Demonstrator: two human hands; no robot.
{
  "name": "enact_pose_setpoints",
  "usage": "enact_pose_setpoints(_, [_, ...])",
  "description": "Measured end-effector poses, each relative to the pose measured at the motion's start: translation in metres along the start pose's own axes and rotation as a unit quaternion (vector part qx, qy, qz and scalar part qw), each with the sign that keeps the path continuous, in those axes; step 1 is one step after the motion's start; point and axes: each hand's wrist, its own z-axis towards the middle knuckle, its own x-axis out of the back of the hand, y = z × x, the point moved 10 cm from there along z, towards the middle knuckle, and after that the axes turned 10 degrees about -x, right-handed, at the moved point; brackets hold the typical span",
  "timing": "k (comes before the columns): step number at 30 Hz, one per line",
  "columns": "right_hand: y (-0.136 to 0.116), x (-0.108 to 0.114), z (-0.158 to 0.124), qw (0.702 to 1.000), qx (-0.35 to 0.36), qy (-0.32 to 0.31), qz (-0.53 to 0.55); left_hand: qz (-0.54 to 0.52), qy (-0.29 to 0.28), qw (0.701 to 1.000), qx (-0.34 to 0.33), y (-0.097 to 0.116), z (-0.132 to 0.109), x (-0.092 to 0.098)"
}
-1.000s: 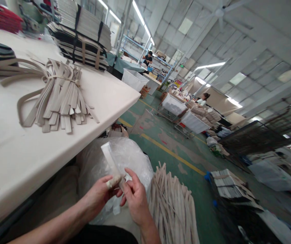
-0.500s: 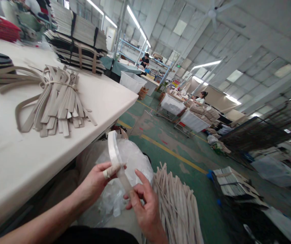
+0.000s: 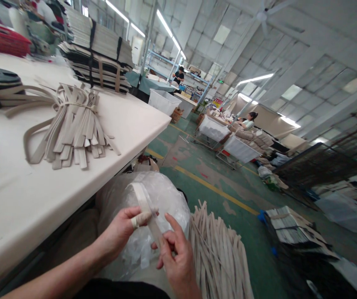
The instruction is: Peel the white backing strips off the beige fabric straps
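Note:
Between my hands is a pale fabric strap (image 3: 141,198) with a whitish translucent strip along it; its upper end curls over. My left hand (image 3: 126,226), with tape around one finger, pinches the strap near its middle. My right hand (image 3: 178,257) grips the lower end between thumb and fingers, the index finger raised. Behind and below them bulges a clear plastic bag (image 3: 168,195) with crumpled scraps of film on it. To the right of my right hand hangs a thick bunch of long beige straps (image 3: 218,249).
A tied bundle of beige straps (image 3: 75,128) lies on the white table (image 3: 141,120) at left. Strapped stacks of panels (image 3: 103,45) and a red basket (image 3: 2,39) stand farther back. White bins (image 3: 242,147) and two people are across the green floor. Another bundle (image 3: 287,224) lies right.
The strap's upper end has dropped lower and bends over more. Both hands have moved slightly down and keep their hold. The whole view has shifted a little.

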Motion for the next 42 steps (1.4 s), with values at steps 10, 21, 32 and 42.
enact_pose_setpoints(10, [0.010,-0.003,0.001,1.000,-0.017,-0.014,-0.017,-0.024,-0.030,0.999,0.021,-0.015,-0.004,-0.008])
enact_pose_setpoints(21, [0.019,0.002,-0.003,0.998,-0.040,-0.011,-0.041,0.015,0.045,0.999,0.022,-0.033,-0.004,0.018])
enact_pose_setpoints(32, [0.029,0.005,-0.007,0.997,-0.061,-0.027,-0.047,0.020,0.029,0.999,0.006,-0.025,-0.008,0.018])
enact_pose_setpoints(42, [-0.009,0.031,-0.035,0.999,-0.012,0.048,0.001,0.198,-0.145,0.951,-0.186,0.061,-0.040,-0.043])
